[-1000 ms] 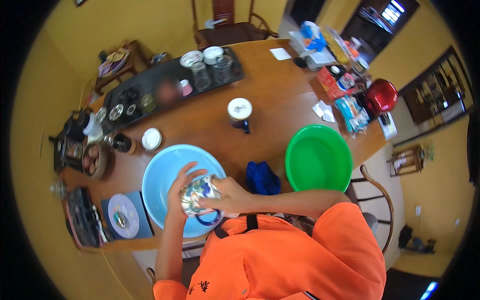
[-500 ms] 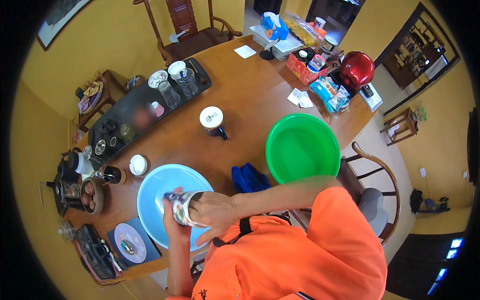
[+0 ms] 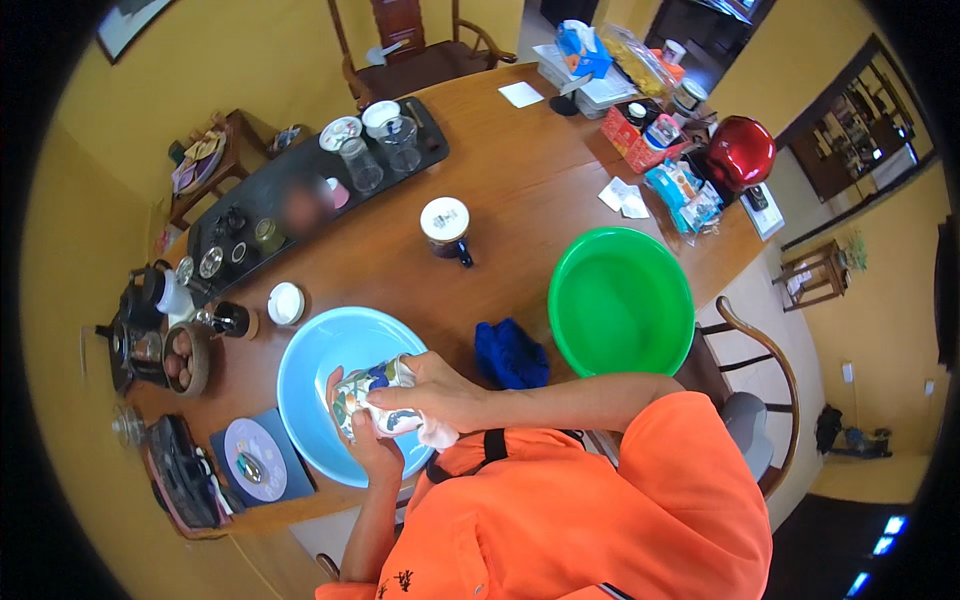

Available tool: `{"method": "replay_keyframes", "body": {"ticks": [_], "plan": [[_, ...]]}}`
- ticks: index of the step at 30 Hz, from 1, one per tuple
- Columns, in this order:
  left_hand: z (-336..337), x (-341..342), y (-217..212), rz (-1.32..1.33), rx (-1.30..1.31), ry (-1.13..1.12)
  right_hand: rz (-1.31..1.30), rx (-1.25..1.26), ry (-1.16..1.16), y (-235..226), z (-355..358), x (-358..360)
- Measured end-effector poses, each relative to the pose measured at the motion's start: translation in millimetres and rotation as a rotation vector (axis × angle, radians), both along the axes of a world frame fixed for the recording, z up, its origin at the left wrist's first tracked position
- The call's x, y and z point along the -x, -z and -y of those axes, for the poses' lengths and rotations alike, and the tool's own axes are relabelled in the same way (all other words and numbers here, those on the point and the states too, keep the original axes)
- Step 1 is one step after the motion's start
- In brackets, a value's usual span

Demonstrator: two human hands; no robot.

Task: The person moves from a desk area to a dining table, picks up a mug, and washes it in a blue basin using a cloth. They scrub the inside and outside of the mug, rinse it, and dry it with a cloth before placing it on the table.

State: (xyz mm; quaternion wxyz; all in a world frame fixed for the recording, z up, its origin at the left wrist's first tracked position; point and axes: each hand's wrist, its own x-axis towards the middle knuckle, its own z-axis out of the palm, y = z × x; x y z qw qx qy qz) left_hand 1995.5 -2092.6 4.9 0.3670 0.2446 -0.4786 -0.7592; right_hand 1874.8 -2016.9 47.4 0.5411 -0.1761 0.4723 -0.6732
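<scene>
Over the light blue basin, a patterned white cup with coloured figures lies on its side between my hands. My left hand grips it from the lower left, fingers wrapped round its body. At its right end, my right hand is closed over the cup, with the thumb along the side. A white cloth hangs below the right hand, pressed against the cup's end. The cup's opening is hidden by the hand and cloth.
A green basin stands right of a crumpled dark blue cloth. A lidded mug sits mid-table. Glassware rests on the long black tray at the left. A wooden chair is on the right.
My right fingers have come out of the cup's opening and now grip its outside with the white cloth. The cup has turned, showing another side of its pattern. The view shifted slightly.
</scene>
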Motion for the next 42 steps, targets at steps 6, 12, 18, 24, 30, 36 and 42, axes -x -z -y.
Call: {"method": "replay_keyframes", "body": {"ticks": [6,12,18,24,30,36,42], "plan": [[24.5,7.4,-10.6,0.158,-0.523,0.243,-1.347,0.423,-0.347,8.2,-12.5,18.6],[44.4,2.6,21.2,0.316,-0.547,0.218,-1.918,0.340,-0.726,3.6,-21.9,33.0],[56.0,-22.1,14.3,-0.135,-1.028,0.106,-1.319,-0.067,-0.260,-24.1,-53.7,78.1],[32.5,5.6,18.7,-0.752,-1.128,0.739,-0.403,-0.441,0.247,-6.5,-63.8,81.6],[21.6,27.3,17.8,-0.919,-1.152,0.843,-0.364,-0.556,0.251,21.8,-74.2,77.2],[16.2,33.2,17.0,-1.015,-1.153,0.873,-0.386,-0.508,0.191,25.9,-65.1,59.1],[24.5,26.2,11.8,-0.970,-1.157,0.844,-0.433,-0.542,0.130,25.4,-60.4,52.3]]}}
